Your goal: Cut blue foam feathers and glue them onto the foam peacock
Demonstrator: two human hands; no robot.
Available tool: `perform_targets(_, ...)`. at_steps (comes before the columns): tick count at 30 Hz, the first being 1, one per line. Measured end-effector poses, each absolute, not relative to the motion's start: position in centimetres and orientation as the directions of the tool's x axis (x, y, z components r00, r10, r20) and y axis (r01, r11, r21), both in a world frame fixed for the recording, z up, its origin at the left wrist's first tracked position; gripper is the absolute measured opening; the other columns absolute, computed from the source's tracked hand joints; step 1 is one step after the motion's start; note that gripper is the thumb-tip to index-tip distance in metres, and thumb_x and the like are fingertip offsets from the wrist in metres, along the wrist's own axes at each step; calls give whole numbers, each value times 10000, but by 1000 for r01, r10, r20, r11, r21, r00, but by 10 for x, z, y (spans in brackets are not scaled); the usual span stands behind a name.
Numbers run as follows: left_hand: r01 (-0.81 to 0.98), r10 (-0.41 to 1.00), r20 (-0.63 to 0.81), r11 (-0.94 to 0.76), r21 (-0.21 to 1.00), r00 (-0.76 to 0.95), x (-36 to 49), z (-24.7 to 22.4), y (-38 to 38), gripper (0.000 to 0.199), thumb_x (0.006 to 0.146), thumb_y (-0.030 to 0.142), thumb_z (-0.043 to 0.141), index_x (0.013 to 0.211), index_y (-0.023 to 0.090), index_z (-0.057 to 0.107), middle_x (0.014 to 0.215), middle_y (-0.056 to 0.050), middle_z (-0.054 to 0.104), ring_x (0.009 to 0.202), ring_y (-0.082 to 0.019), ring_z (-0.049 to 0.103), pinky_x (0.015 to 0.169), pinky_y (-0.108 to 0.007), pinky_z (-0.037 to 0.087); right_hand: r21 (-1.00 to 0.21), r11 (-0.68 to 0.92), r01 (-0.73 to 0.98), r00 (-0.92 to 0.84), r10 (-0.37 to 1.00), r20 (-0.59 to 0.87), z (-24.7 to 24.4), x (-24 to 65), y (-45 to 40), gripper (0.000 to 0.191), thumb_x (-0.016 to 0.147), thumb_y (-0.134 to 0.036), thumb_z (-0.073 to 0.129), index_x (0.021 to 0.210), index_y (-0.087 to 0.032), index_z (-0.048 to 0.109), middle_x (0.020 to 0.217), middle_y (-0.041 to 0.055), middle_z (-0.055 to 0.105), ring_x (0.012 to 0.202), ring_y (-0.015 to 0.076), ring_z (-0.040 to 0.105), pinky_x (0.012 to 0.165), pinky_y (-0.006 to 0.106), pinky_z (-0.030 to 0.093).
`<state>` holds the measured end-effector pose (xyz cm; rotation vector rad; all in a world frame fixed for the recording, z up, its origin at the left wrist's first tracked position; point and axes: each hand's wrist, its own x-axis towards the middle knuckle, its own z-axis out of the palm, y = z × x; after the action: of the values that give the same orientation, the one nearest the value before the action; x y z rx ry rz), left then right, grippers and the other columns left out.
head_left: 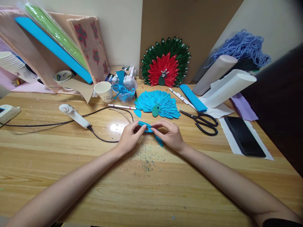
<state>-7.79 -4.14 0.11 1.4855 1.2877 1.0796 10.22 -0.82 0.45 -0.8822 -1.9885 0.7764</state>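
Observation:
My left hand (129,138) and my right hand (172,136) meet above the middle of the wooden table. Between their fingertips they pinch a small bent piece of blue craft foam (145,125). A pointed end of blue material hangs below my right fingers; whether it belongs to the same piece I cannot tell. Just beyond my hands lies a blue peacock (155,105) of layered petals with a green body. To its right rest open black-handled scissors (201,121). A single loose blue petal (138,113) lies by its left edge.
Behind stands a red and green peacock (165,64). At left are a white corded glue gun (74,116), a paper cup (103,91) and a plastic tub (127,93) with blue scraps. At right are a blue strip (193,97), white rolls (230,85) and a phone (245,136).

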Motion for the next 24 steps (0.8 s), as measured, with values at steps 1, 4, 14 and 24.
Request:
perform_targets(1, 244, 994, 67, -87, 966, 90, -78, 1, -41, 255, 861, 379, 502, 830, 158, 627, 813, -51, 648, 758, -162, 592, 686, -272, 457, -766, 570, 299, -425, 798, 428, 5, 102, -8, 93, 820, -223, 587, 888, -225, 650, 841, 37, 676, 766, 168, 626, 710, 318, 514)
perform_targets(4, 248, 994, 68, -88, 965, 91, -78, 1, -42, 249, 861, 374, 504, 836, 158, 627, 825, -53, 650, 768, -165, 593, 697, -279, 458, -760, 580, 294, -419, 792, 443, 5, 102, -8, 83, 821, -213, 580, 865, -224, 650, 829, 35, 674, 754, 168, 623, 705, 323, 506)
perform_targets(14, 277, 995, 95, -98, 956, 26, -77, 6, -43, 240, 844, 377, 535, 838, 152, 617, 783, -40, 627, 683, -139, 558, 616, -247, 433, -701, 643, 308, -456, 746, 485, 8, 102, -8, 67, 826, -179, 556, 820, -207, 617, 789, 36, 647, 727, 156, 598, 669, 298, 489)
perform_targets(24, 286, 994, 109, -109, 952, 17, -78, 4, -42, 236, 844, 373, 534, 800, 153, 604, 740, -20, 592, 663, -129, 529, 598, -226, 399, -624, 729, 283, -457, 674, 581, 4, 103, -8, 126, 816, -125, 570, 907, -199, 613, 825, 42, 651, 758, 151, 599, 688, 299, 494)
